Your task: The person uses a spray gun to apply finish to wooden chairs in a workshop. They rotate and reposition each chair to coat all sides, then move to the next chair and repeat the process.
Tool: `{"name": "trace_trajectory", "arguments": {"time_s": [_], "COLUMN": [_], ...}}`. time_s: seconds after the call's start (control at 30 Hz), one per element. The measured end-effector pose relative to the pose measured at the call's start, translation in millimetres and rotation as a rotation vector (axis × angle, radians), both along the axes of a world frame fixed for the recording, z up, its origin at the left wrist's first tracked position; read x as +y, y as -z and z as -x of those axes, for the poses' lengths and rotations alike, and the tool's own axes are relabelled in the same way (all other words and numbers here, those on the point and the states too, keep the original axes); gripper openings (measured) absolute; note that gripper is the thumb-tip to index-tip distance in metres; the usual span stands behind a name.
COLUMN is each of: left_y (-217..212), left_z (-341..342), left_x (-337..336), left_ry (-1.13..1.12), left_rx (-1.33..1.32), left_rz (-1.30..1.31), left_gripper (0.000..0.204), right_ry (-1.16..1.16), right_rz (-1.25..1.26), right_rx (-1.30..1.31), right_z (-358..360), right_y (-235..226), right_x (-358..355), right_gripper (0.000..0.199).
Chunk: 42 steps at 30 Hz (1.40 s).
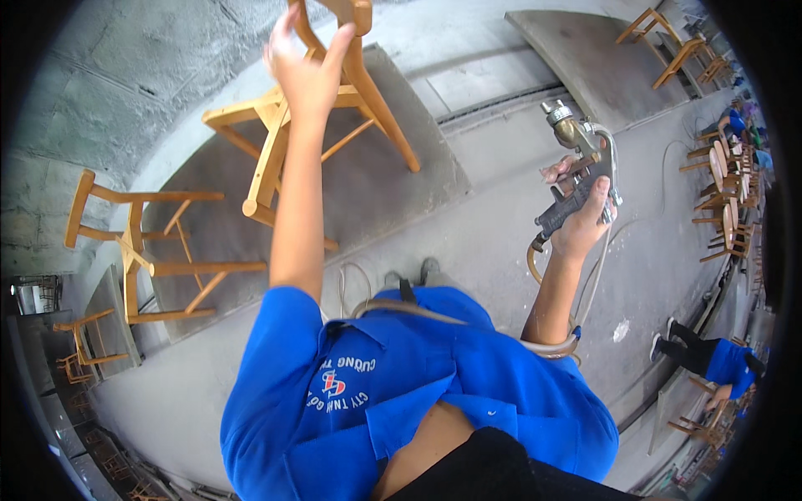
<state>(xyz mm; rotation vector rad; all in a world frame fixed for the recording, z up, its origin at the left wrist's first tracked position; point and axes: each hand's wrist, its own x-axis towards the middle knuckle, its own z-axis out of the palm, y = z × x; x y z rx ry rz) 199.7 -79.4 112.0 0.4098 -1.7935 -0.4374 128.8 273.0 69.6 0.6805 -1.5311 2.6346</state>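
My left hand (309, 77) is raised at the upper left, its thumb spread wide from the fingers, which are slightly blurred. It overlaps a light-wood chair frame (378, 96) without a seat; whether the fingertips touch the wood cannot be told. Out to the right, my right hand (583, 227) grips a spray gun (570, 132) by its dark handle, the metal nozzle end pointing away from me. From the gun, a hose (532, 260) runs down toward my forearm, and a hose loop lies around that forearm.
Under the chair frame is a flat grey board (368, 196). Another wooden chair frame (138, 250) lies tilted at the left. A second board (597, 58) stands at the far right with more frames. Chairs (725, 196) line the right side, where a person in blue (723, 363) bends over.
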Motion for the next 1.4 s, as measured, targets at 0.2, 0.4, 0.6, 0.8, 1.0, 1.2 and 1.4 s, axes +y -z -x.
{"name": "trace_trajectory", "arguments": {"time_s": [0.2, 0.4, 0.6, 0.8, 1.0, 1.2, 1.4], "left_y": [206, 386, 363, 310, 300, 298, 294], "left_z": [-110, -346, -458, -463, -467, -490, -508], "left_x": [26, 168, 273, 303, 308, 300, 264], "left_ry": [0.285, 0.297, -0.047, -0.21, -0.222, -0.227, -0.198], "left_rx": [-0.563, -0.989, -0.887, -0.852, -0.84, -0.819, -0.787], "left_rz": [-0.486, -1.629, -1.83, -1.805, -1.779, -1.732, -1.613], "left_gripper": [0.038, 0.057, 0.057, 0.058, 0.058, 0.059, 0.06], "right_ry": [-0.364, -0.365, -0.25, -0.078, -0.051, -0.456, -0.667], "right_rz": [-0.051, 0.105, -0.054, -0.328, -0.671, -0.653, -0.539], "right_rx": [-0.051, -0.409, -0.713, -0.778, -0.646, -0.363, -0.287], "right_z": [-10, 30, 56, 60, 36, -30, -63], "right_y": [-12, 34, 163, 287, 321, 251, 215], "right_x": [-16, -49, -98, -80, -68, -112, -190], "right_gripper": [0.05, 0.048, 0.038, 0.034, 0.032, 0.033, 0.038]}}
